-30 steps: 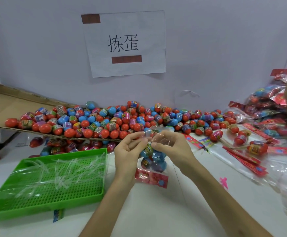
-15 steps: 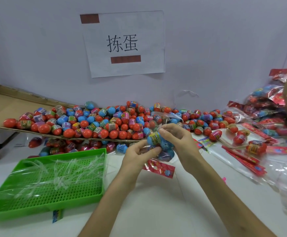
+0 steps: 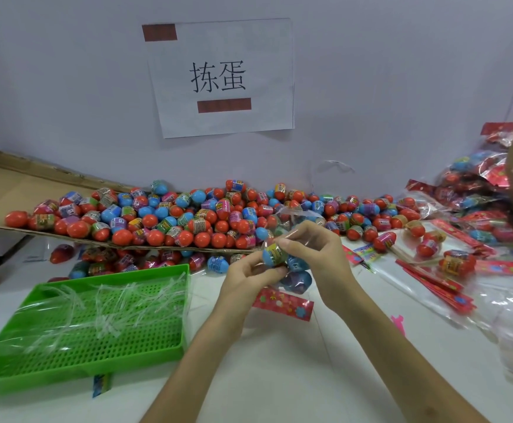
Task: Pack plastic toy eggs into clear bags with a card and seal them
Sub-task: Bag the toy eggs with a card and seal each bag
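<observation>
Above the white table both hands hold a clear bag (image 3: 296, 277) with several blue toy eggs inside and a red printed card (image 3: 282, 303) at its lower end. My left hand (image 3: 246, 277) grips the bag from below, thumb against a blue egg (image 3: 272, 255). My right hand (image 3: 316, 254) pinches the bag's top film over the eggs. Behind the hands a big pile of red and blue eggs (image 3: 188, 218) lies on a cardboard sheet (image 3: 1, 190).
A green perforated tray (image 3: 96, 325) with clear plastic strips sits at the left front. Red cards and empty bags (image 3: 432, 282) lie at the right, with filled bags (image 3: 475, 190) stacked against the wall. Loose eggs (image 3: 218, 264) lie under the cardboard edge.
The bag hung below the hands, which pinched its top. Now it is turned up, my left hand has gone under it and my right hand is over the eggs.
</observation>
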The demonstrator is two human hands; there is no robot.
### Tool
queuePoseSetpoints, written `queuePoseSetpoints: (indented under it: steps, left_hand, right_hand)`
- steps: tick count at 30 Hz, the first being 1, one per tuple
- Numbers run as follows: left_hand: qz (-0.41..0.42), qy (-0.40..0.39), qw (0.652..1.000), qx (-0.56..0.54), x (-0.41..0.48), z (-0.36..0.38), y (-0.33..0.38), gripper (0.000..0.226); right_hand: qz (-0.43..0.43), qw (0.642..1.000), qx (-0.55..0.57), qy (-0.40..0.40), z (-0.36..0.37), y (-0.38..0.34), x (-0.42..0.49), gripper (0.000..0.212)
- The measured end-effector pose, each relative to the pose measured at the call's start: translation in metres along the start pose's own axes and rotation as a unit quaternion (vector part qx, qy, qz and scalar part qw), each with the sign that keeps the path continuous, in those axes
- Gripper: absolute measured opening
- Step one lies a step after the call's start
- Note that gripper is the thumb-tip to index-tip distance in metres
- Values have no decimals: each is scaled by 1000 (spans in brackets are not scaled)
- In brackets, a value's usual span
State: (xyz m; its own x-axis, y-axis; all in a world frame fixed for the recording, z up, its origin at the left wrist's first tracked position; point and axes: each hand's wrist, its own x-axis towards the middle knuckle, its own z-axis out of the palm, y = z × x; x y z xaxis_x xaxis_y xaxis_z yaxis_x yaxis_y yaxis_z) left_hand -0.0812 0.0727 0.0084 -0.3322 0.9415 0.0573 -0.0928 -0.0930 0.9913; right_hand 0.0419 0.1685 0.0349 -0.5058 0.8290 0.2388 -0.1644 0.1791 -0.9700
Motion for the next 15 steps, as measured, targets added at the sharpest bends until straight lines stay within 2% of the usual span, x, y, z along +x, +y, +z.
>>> queuePoseSetpoints:
  steps: [3, 5, 9, 13, 15]
  left_hand:
    - [-2, -15, 1000, 19, -1, 6, -1, 31]
    - [4, 24, 1000, 18, 1, 7, 0, 26]
    - [77, 115, 989, 44, 3, 4, -1, 18]
    - [93, 183, 975, 86, 5, 1, -5, 24]
    - [107, 207, 968, 97, 4, 0, -5, 23]
  right_hand:
    - [17, 999, 27, 20, -6, -3, 2, 12]
    - [25, 998, 36, 36, -9, -4, 4, 17]
    - [46, 998, 17, 48, -6, -2, 6, 14]
    - [49, 998, 30, 32, -2, -4, 6, 38]
    - [42, 998, 19, 45, -2, -3, 6, 29]
